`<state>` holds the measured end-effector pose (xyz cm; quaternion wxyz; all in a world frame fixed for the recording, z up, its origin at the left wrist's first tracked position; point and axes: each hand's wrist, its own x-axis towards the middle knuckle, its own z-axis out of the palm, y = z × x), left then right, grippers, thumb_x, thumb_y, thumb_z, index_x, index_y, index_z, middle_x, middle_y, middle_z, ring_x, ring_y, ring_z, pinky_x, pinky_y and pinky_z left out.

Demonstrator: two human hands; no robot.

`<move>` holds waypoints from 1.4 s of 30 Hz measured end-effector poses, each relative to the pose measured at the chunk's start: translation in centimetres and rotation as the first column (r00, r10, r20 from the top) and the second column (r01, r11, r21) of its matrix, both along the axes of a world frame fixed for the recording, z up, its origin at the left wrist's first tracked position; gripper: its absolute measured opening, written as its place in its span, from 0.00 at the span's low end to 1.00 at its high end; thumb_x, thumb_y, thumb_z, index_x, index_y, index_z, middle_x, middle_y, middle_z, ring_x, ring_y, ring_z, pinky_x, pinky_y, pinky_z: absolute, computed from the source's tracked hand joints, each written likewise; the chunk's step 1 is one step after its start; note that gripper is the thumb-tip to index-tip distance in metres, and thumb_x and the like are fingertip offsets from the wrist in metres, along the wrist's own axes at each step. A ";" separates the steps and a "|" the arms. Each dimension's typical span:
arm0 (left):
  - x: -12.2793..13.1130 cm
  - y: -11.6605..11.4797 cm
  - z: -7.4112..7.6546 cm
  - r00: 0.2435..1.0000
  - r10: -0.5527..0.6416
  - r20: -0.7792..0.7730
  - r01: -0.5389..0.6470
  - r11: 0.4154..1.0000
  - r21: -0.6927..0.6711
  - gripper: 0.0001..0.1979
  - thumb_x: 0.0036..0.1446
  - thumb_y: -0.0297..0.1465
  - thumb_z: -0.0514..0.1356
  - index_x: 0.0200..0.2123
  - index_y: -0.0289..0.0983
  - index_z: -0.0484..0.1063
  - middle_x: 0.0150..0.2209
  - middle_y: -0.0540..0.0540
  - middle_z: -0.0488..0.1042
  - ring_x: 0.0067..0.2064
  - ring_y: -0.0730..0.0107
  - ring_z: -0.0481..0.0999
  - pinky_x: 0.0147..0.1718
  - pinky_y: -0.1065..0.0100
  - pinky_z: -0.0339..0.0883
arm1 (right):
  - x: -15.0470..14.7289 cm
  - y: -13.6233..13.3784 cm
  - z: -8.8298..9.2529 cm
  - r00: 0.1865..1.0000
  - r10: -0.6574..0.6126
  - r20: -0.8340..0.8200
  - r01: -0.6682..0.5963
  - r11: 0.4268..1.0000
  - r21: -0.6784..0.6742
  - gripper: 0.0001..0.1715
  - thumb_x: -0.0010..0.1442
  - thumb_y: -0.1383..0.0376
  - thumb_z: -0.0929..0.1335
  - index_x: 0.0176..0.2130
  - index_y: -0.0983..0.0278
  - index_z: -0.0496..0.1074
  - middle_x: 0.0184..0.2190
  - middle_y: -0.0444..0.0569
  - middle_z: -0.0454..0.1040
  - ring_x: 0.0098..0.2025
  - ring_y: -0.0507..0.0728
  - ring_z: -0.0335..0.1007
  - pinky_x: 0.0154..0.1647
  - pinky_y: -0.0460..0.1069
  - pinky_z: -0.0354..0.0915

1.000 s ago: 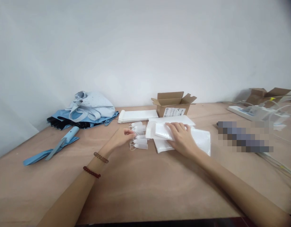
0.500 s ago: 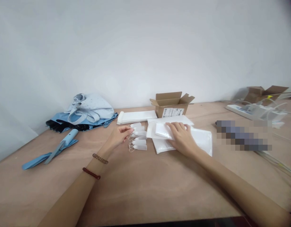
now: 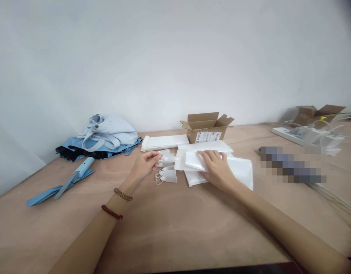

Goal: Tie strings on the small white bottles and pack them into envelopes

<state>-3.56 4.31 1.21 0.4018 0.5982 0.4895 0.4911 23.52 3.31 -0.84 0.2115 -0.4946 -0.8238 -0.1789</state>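
Note:
My left hand (image 3: 143,166) is closed in a pinch at the string end of a small translucent white tag (image 3: 169,160). The tag points right, and its far end meets the left edge of a thin whitish pouch (image 3: 180,161). Just below lie several similar tags (image 3: 169,179) with string loops, in a column. My right hand (image 3: 219,167) grips a shiny white packet (image 3: 194,160) together with the pouch, its thumb hidden behind them. White plastic-wrapped sheets (image 3: 243,169) spread out beneath that hand.
An open cardboard box (image 3: 205,133) stands at the back, beside a white flat stack (image 3: 165,141). On the left lie a blue umbrella (image 3: 84,166) and a pale blue bag (image 3: 115,131). To the right are a power strip (image 3: 289,135), cables and a blurred-out object (image 3: 292,164).
My left hand has shifted slightly right with a tag, which now reaches the pouch's left edge. My right hand has moved slightly left with the packet and pouch.

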 end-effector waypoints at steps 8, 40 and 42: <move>2.0 -1.0 -1.0 0.981 -0.061 -0.185 0.080 0.992 0.099 0.14 0.52 0.41 0.60 0.34 0.36 0.76 0.33 0.45 0.75 0.32 0.69 0.69 0.31 0.69 0.62 | -1.1 -1.1 0.3 0.992 0.124 -0.036 -0.124 0.992 0.013 0.32 0.50 0.71 0.65 0.55 0.67 0.59 0.49 0.58 0.68 0.49 0.65 0.59 0.50 0.58 0.50; -4.0 -0.2 0.8 0.769 -0.391 -0.507 0.244 0.911 -0.332 0.15 0.48 0.42 0.62 0.33 0.36 0.74 0.34 0.47 0.75 0.37 0.64 0.70 0.35 0.68 0.59 | 1.1 0.7 0.5 0.998 -0.016 -0.053 0.019 0.998 0.053 0.27 0.53 0.69 0.64 0.53 0.68 0.61 0.47 0.58 0.68 0.49 0.65 0.61 0.48 0.58 0.51; -4.1 -0.3 0.8 0.770 -0.431 -0.471 0.265 0.887 -0.379 0.15 0.47 0.41 0.63 0.33 0.36 0.74 0.34 0.47 0.75 0.36 0.65 0.70 0.34 0.69 0.59 | 1.1 0.7 0.4 0.998 -0.017 -0.052 0.019 0.999 0.048 0.27 0.53 0.69 0.64 0.53 0.67 0.61 0.48 0.58 0.69 0.49 0.65 0.61 0.48 0.58 0.51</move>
